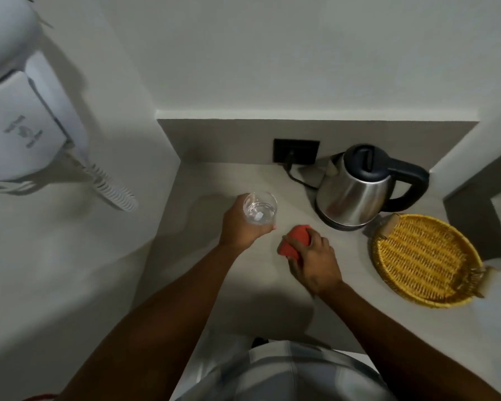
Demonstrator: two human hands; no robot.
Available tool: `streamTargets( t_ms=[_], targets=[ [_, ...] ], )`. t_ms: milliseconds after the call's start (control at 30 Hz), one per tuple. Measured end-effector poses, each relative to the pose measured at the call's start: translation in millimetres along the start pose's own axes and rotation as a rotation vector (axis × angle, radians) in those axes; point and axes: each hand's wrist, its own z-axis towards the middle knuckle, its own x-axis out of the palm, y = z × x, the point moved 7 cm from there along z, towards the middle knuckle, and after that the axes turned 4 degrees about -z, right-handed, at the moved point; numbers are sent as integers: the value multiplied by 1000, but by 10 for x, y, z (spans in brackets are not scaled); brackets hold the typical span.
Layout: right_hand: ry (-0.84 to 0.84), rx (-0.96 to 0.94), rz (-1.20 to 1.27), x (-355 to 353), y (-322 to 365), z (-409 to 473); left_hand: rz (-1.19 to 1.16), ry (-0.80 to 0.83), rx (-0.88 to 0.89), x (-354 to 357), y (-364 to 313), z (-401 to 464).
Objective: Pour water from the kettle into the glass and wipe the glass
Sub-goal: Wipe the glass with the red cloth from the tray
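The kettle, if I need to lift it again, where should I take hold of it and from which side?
Take the kettle by its black loop handle, coming in from the right, likely with the right hand once it lets go of the red cloth. The handle juts out to the right, away from the spout and cord, leaving room for a full grip.

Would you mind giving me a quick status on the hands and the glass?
Left hand holding glass, water inside. Right hand gripping red cloth beside it. Kettle set down. Nothing in the way.
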Motion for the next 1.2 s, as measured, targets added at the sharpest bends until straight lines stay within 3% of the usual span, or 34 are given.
streamTargets(
  t_ms=[133,267,467,533,633,933,1067,1200],
  targets=[
    [-141,48,277,-254,-108,-321,-8,8,-20,181,38,-20],
    [-367,90,393,-669,-309,-521,9,-18,-28,232,168,-9],
    [-648,460,335,-1096,-1198,-996,9,-14,-43,285,222,-63],
    [-614,616,296,-1086,-1494,-992,17,-18,-44,263,241,-59],
    [-430,765,227,-925,-1804,-933,-9,-16,-47,246,217,-93],
    [-56,785,191,-545,-2105,-785,-42,23,-38,245,187,-121],
    [-137,797,242,-667,-2027,-781,-50,75,-26,243,174,-132],
    [-312,599,159,-920,-1468,-656,8,68,11,203,136,-219]
  ],
)
